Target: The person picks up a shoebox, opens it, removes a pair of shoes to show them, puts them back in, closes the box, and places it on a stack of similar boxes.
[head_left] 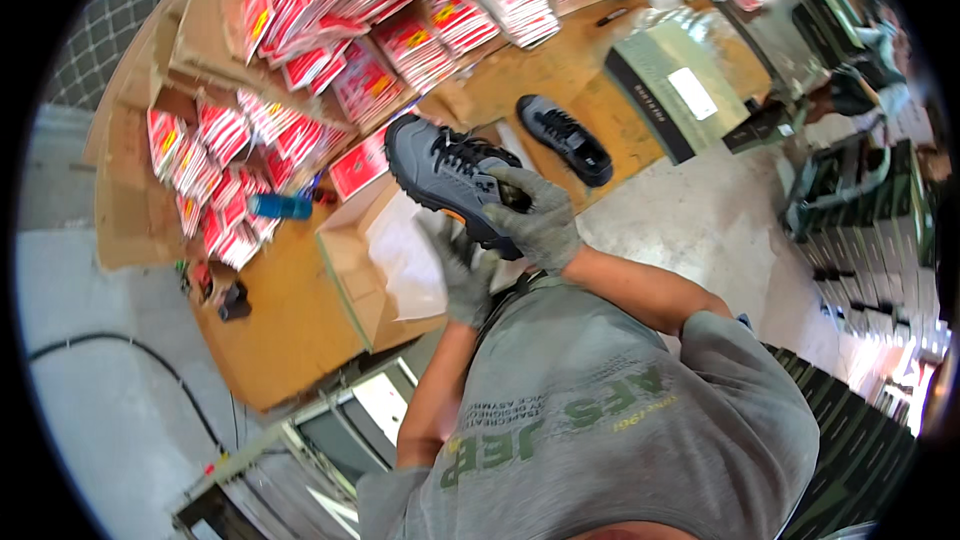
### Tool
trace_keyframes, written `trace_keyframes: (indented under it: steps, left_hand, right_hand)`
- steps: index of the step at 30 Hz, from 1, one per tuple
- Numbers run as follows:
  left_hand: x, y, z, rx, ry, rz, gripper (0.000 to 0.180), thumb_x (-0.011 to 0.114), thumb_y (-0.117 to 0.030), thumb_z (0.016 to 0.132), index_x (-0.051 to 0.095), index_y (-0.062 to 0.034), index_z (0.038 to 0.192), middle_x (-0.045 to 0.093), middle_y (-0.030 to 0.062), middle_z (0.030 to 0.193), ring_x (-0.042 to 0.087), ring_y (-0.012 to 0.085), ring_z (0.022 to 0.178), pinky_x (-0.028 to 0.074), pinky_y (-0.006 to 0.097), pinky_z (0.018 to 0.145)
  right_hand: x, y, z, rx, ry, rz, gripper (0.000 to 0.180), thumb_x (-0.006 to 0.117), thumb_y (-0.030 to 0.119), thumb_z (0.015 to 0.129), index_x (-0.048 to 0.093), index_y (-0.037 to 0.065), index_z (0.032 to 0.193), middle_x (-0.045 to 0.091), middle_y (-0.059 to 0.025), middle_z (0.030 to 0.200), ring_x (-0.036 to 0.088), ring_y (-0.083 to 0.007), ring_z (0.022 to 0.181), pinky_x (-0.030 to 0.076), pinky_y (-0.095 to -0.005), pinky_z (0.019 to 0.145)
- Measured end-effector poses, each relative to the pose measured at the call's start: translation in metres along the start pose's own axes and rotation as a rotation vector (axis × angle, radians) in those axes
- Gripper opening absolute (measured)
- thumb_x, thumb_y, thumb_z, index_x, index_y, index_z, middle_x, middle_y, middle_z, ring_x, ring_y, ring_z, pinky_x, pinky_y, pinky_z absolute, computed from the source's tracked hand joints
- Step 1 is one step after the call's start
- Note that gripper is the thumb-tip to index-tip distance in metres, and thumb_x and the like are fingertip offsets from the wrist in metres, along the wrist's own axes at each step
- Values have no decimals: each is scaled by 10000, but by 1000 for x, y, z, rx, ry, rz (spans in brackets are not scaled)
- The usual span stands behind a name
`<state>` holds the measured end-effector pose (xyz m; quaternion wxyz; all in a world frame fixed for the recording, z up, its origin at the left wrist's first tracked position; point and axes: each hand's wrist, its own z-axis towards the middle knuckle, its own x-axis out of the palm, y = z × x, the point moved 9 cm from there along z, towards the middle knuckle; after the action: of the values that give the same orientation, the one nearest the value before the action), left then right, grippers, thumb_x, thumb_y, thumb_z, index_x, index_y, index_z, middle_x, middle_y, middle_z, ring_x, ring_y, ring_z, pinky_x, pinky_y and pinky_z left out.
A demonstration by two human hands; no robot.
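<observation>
A grey shoe (450, 175) with black laces and a dark lugged sole is held up over an open box, its toe pointing to the upper left. My right hand (540, 215), in a grey work glove, grips it around the collar and heel. Just below the sole is my left hand (462, 275), also gloved and slightly blurred, with its fingers apart; whether it touches the sole I cannot tell. Under the shoe, the open cardboard box (345, 275) shows white paper (405, 265) inside. A second dark grey shoe (565, 140) rests on the table to the right.
The wooden table (290, 315) carries cardboard trays filled with red and white packets (300, 15). A blue bottle (280, 206) stands at left. A closed olive shoebox (665, 85) sits at the right end. Stacked dark boxes (870, 230) line the right side.
</observation>
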<state>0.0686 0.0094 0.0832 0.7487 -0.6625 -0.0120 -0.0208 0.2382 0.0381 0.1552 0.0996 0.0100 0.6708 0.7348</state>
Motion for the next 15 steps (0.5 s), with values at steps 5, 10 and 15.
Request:
trace_keyframes:
  steps: [5,10,15]
  left_hand:
    - [45,17,29,-110,138,-259,1342,907,-356,742,-94,-199,1622,344,139,1556,397,315,1403,381,446,1152]
    - [44,7,30,-183,109,-433,1078,864,-357,752,225,-111,1586,536,137,1402,577,279,1246,500,410,1048]
    - [50,21,5,-404,122,-707,877,817,-294,731,398,-104,1478,627,125,1260,655,276,1121,584,419,956]
  right_hand:
    - [3,-3,-30,216,138,665,455,644,96,889,618,-3,1333,702,-177,1189,681,-196,1035,534,-311,933]
    - [-53,40,18,-271,278,-46,433,586,108,903,622,9,1322,733,-168,1116,709,-240,1022,557,-345,892]
    - [-157,-78,109,-211,-288,-668,504,649,227,839,629,34,1303,662,-240,1244,633,-394,1160,502,-419,992]
